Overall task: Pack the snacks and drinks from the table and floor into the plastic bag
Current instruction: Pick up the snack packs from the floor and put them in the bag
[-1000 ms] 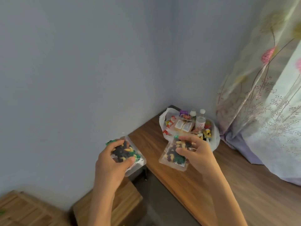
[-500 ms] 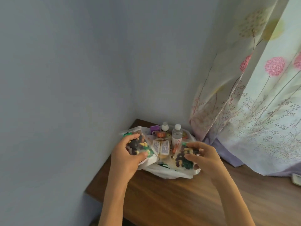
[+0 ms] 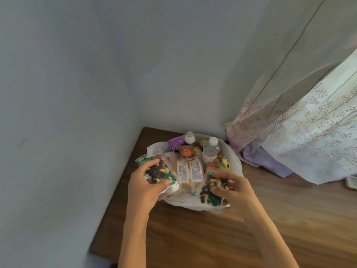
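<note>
A white plastic bag lies open in the table's corner. Inside it stand two clear bottles with white caps, a purple carton, two wrapped pale bars and small yellow sweets. My left hand grips a clear packet of mixed nuts over the bag's left rim. My right hand grips a second clear nut packet over the bag's front right rim.
The wooden table is pushed into a corner of grey walls. A flowered curtain hangs at the right, its hem resting on the table. A pale flat object shows at the right edge.
Both hands have carried their nut packets from near the table's left edge to the bag, and my view has closed in on the corner.
</note>
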